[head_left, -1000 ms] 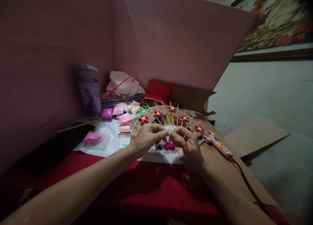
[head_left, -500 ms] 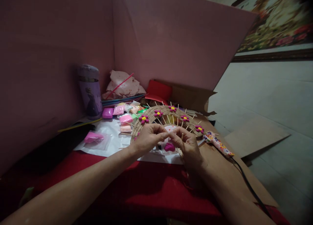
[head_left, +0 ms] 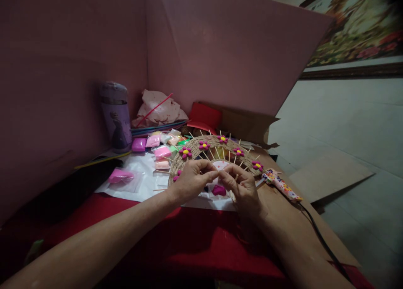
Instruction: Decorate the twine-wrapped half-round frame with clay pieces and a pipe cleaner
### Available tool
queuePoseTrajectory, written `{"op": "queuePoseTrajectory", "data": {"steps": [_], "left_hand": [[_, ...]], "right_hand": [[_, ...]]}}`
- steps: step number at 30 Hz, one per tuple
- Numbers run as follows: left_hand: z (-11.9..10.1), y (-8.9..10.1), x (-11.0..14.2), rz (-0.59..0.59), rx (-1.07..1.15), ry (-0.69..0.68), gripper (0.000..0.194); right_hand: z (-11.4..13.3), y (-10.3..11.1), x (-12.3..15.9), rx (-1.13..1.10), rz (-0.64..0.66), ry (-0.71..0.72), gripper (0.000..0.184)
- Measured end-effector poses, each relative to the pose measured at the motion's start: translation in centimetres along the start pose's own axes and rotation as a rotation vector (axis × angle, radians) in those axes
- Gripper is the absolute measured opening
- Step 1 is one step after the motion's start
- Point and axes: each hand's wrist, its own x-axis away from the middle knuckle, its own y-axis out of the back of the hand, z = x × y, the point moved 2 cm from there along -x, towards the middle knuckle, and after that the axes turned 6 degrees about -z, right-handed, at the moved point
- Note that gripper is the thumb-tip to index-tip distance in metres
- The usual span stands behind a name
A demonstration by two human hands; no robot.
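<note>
Left hand and right hand pinch closed, fingertips together; what they grip, I cannot tell. The twine arch sits just beyond, long axis left to right, crown pointing away, sticks fanning.

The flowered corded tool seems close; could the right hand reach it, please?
Probably yes: the flowered corded tool lies right of the right hand, nothing visibly blocking, though that hand's fingertips are pinched together.
</note>
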Motion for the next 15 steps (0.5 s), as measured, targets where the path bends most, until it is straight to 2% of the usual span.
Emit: {"op": "queuePoseTrajectory", "data": {"steps": [15], "left_hand": [[0.57, -0.38, 0.12, 0.013, 0.098, -0.061, 0.018]], "right_hand": [[0.53, -0.13, 0.29, 0.041, 0.008, 0.03, 0.03]]}}
